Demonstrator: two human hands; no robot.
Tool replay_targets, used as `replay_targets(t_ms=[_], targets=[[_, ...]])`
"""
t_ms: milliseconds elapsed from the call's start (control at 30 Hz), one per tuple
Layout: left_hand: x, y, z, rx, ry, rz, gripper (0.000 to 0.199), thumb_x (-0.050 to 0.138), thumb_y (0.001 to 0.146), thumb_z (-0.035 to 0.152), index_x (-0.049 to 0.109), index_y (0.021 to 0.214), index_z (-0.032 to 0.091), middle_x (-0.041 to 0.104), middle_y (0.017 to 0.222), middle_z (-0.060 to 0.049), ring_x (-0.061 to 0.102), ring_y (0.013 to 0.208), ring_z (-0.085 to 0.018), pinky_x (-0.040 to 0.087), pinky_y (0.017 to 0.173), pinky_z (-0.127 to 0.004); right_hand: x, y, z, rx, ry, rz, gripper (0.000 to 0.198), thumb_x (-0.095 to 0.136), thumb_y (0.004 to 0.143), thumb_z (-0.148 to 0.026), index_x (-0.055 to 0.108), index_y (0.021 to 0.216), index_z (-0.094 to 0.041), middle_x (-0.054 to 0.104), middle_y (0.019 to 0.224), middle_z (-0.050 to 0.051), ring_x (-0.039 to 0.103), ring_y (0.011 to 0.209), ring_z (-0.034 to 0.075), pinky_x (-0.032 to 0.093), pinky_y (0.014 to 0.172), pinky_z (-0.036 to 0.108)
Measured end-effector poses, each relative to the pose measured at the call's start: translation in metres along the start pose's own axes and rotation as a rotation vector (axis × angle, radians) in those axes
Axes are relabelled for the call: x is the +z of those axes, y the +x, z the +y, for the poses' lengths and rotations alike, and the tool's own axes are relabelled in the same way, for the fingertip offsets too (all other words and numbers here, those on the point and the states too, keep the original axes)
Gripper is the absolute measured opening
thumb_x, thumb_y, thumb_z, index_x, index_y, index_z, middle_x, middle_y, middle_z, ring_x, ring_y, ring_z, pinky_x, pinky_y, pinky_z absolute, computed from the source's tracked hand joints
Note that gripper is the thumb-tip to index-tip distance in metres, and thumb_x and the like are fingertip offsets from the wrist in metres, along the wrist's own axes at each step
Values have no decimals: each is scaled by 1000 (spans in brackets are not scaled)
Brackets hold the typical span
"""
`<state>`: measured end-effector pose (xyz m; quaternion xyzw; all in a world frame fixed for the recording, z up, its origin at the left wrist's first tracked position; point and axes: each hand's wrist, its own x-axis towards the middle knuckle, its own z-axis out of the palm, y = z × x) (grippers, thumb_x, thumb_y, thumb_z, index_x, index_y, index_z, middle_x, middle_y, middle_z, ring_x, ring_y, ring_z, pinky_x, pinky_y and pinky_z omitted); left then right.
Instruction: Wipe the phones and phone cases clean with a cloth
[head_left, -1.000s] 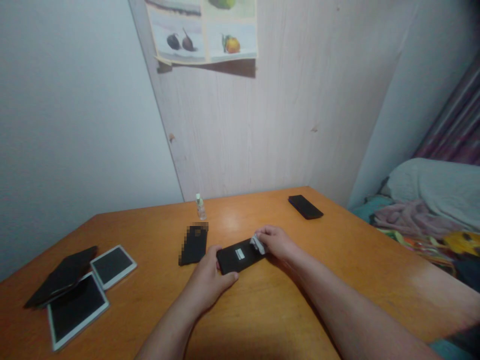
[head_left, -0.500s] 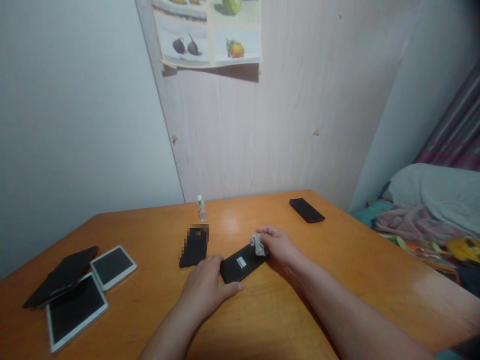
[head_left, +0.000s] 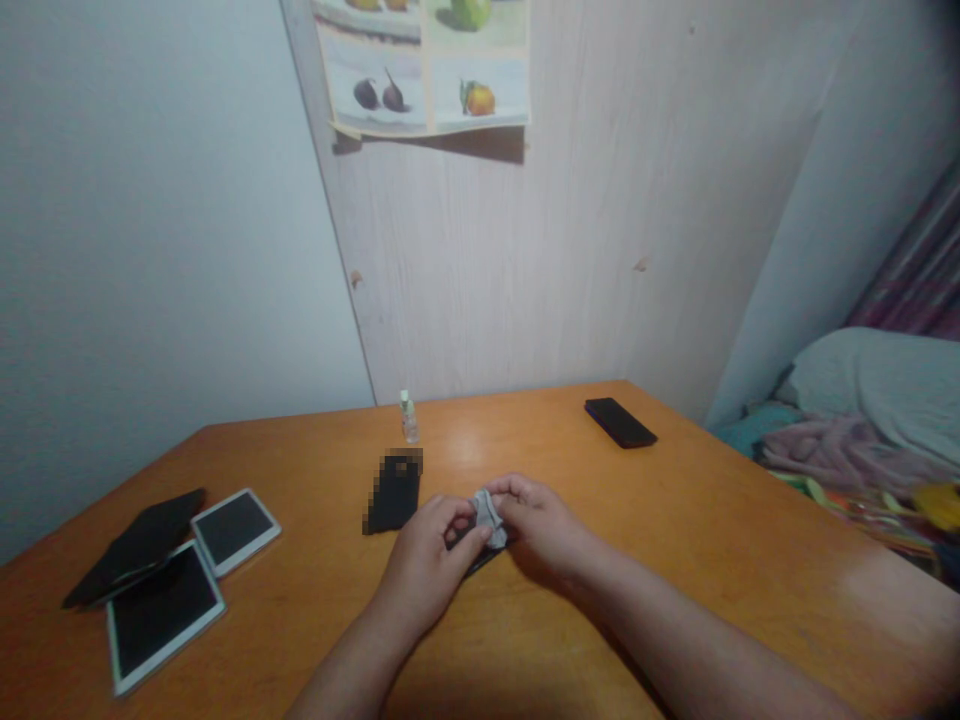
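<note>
A small crumpled light-grey cloth (head_left: pixel 489 513) is held between my two hands. My right hand (head_left: pixel 546 525) pinches its right side. My left hand (head_left: pixel 431 550) has its fingers curled, with the thumb against the cloth's lower left. Beneath them lies a flat black phone-like device (head_left: pixel 486 566), mostly covered by the hands and cloth. Just left of my left hand, a black phone or phone case (head_left: pixel 394 498) rests on the wooden table (head_left: pixel 592 640), its upper part pixelated.
A small clear bottle (head_left: pixel 409 418) stands towards the back. At left are a white-framed tablet (head_left: pixel 169 615), a smaller white-framed one (head_left: pixel 235 530) and a black folder-like case (head_left: pixel 139 545). A dark flat case (head_left: pixel 620 422) lies back right. Bedding (head_left: pixel 862 400) is beyond the table's right edge.
My right hand has moved left with the cloth, towards my left hand. My left fingers have closed in from the device's edge to the cloth. The device is now largely hidden.
</note>
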<state>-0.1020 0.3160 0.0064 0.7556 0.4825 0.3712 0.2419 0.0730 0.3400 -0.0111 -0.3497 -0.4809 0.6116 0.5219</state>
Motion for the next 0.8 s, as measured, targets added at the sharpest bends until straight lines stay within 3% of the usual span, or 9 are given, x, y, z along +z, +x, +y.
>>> replay_targets(t_ms=[133, 267, 433, 533, 667, 800], targets=[[-4, 1, 1, 38, 20, 3, 27, 52, 93, 39, 63, 76, 20, 56, 76, -2, 56, 75, -18, 41, 67, -27, 6, -6, 3, -11, 30, -85, 27, 68, 86, -44, 65, 90, -18, 64, 78, 1, 56, 69, 13, 42, 66, 26], [-5, 2, 2, -46, -119, 47, 26, 55, 90, 40, 60, 73, 20, 57, 74, 0, 53, 70, -16, 40, 64, -25, 7, -7, 3, 32, 39, -133, 29, 75, 79, -39, 65, 98, -19, 63, 74, -1, 55, 66, 12, 41, 65, 25], [-6, 4, 2, -155, -311, 61, 26, 57, 87, 42, 54, 72, 20, 52, 68, 3, 49, 65, -14, 39, 60, -23, 0, -1, 5, 39, -104, -18, 12, 70, 74, -28, 66, 78, -18, 57, 60, -3, 46, 55, 11, 34, 56, 24], [-7, 5, 0, -171, -336, 73, 27, 58, 87, 42, 54, 72, 19, 53, 69, 3, 49, 66, -14, 40, 61, -23, -3, 2, 5, 13, -110, 45, 11, 69, 73, -28, 64, 74, -18, 54, 59, -4, 44, 54, 11, 32, 54, 24], [-6, 4, -1, -167, -333, 69, 27, 58, 89, 42, 57, 74, 19, 56, 71, 2, 52, 68, -14, 41, 63, -23, -2, 1, -2, -71, -198, 168, 25, 69, 78, -39, 60, 68, -19, 52, 60, -3, 44, 57, 12, 32, 55, 25], [-6, 3, 0, -135, -371, 19, 26, 56, 91, 42, 59, 80, 19, 60, 76, 1, 54, 73, -15, 43, 67, -24, 4, -6, -13, -56, -265, 63, 42, 62, 86, -54, 59, 65, -19, 53, 60, -1, 44, 57, 13, 33, 54, 26]])
